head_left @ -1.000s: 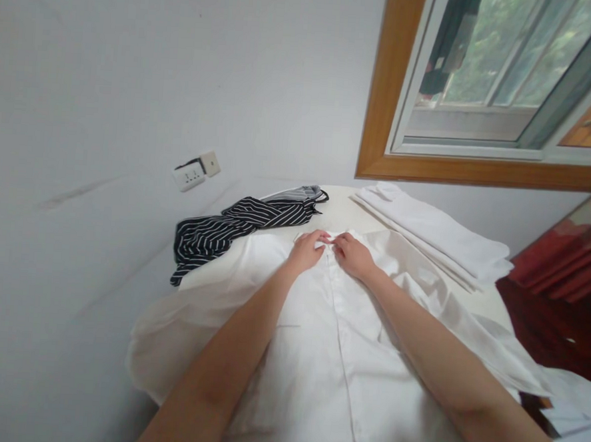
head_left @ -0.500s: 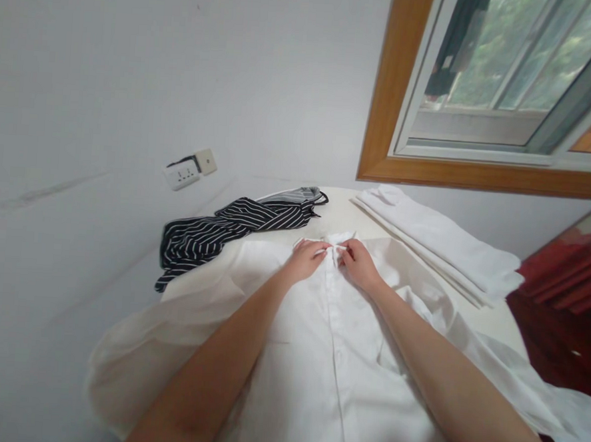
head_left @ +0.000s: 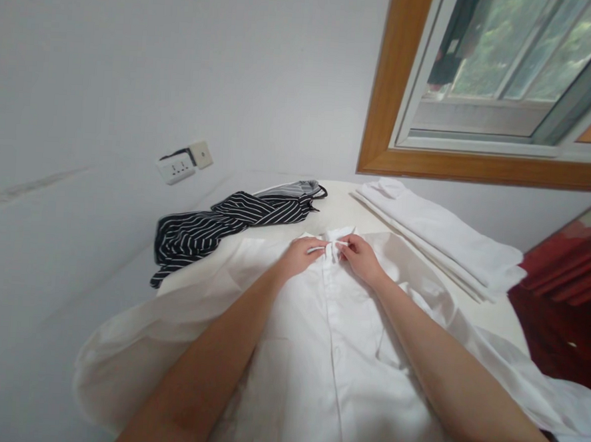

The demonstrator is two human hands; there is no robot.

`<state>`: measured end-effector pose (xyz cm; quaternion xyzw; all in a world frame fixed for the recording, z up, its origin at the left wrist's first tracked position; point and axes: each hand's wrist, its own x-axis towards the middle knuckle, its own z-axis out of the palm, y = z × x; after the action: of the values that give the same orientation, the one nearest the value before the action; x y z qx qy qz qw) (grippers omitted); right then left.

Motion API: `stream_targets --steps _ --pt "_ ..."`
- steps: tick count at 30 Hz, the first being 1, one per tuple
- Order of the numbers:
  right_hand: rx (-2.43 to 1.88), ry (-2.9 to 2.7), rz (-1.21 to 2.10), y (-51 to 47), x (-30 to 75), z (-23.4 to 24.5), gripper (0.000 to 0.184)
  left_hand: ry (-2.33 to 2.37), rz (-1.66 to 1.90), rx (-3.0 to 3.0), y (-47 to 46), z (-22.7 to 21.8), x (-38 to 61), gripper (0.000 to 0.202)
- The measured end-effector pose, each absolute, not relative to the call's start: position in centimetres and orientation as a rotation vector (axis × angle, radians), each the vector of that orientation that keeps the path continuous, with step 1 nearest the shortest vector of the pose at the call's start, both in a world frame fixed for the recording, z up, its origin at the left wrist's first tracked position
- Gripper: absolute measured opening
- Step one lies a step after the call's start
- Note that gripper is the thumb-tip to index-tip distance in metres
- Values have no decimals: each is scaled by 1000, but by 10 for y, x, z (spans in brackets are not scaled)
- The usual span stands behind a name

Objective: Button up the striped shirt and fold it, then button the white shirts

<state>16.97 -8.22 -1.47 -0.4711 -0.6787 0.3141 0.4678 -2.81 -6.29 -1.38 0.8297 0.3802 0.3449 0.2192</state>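
Observation:
A white button-up shirt [head_left: 307, 355] lies spread with its front facing up and its collar at the far end. Its sleeves reach out to both sides, the right one hanging past the edge. My left hand [head_left: 301, 256] pinches the collar from the left side. From the right, my right hand [head_left: 357, 255] grips the other side of the collar, close to the first hand. Both sets of fingers are closed on the cloth at the top of the button placket. Whether a button is between the fingertips cannot be made out.
A black-and-white striped garment [head_left: 236, 216] lies at the back left by the wall. Folded white clothes [head_left: 439, 240] are stacked at the back right of the pale table [head_left: 333, 198]. A wall socket [head_left: 177, 167] and a wood-framed window [head_left: 479, 167] are behind. Red fabric [head_left: 578, 258] is at the right.
Both hands stay at the collar with small finger movements. The left hand sits slightly farther left. The whole view has shifted a little.

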Motion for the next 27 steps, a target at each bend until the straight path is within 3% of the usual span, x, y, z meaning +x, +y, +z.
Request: stream_targets --steps 27 --pt "-1157 -1657 855 -81 170 -13 25 994 939 2348 -62 -11 -30 26"
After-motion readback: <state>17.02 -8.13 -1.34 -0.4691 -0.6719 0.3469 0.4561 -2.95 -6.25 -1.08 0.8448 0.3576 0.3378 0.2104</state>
